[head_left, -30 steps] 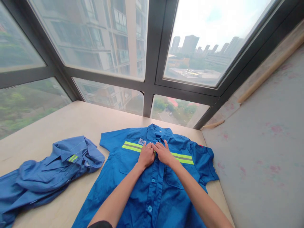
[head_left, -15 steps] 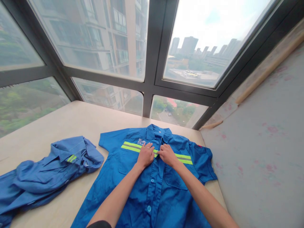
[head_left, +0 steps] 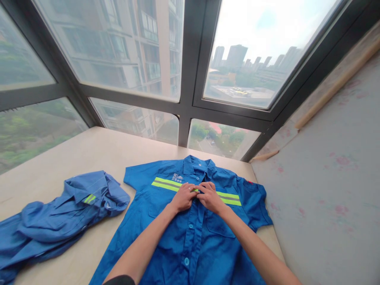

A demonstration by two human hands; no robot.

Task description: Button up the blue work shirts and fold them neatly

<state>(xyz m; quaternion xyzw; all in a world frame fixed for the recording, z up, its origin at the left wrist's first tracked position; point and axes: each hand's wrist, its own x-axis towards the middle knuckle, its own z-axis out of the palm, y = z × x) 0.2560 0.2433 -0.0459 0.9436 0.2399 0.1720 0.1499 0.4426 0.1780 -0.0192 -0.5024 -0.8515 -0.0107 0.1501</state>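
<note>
While both forearms reach in from the near edge, with a black sleeve edge (head_left: 120, 280) showing on the left one, a blue short-sleeved work shirt (head_left: 169, 233) lies face up beneath them on the pale bench (head_left: 89, 152), its collar towards the window. Along its front, a lower button (head_left: 187, 261) and a middle button (head_left: 190, 226) run up the placket (head_left: 194, 241) to the hands. The left hand (head_left: 184, 196), a ring on one finger, and the right hand (head_left: 211, 198) meet at chest height, fingers bent and pinching the placket from either side; just what sits between the fingertips is too small to tell. Well to the left, a second blue garment (head_left: 56, 225) lies crumpled, a short yellow-green striped strip (head_left: 89, 198) showing on it. Across the shirt's chest runs a yellow-green and grey reflective band (head_left: 228, 198), with a white embroidered emblem (head_left: 177, 177) just above it on the left. Beyond the hands come an upper button (head_left: 198, 178) and the spread collar (head_left: 190, 165). To the right rises a wall (head_left: 335, 206) with pink flowers; behind the bench stand dark window frames (head_left: 187, 79), then trees (head_left: 200, 130), a tall building (head_left: 118, 43) and hazy distant towers (head_left: 236, 55).
</note>
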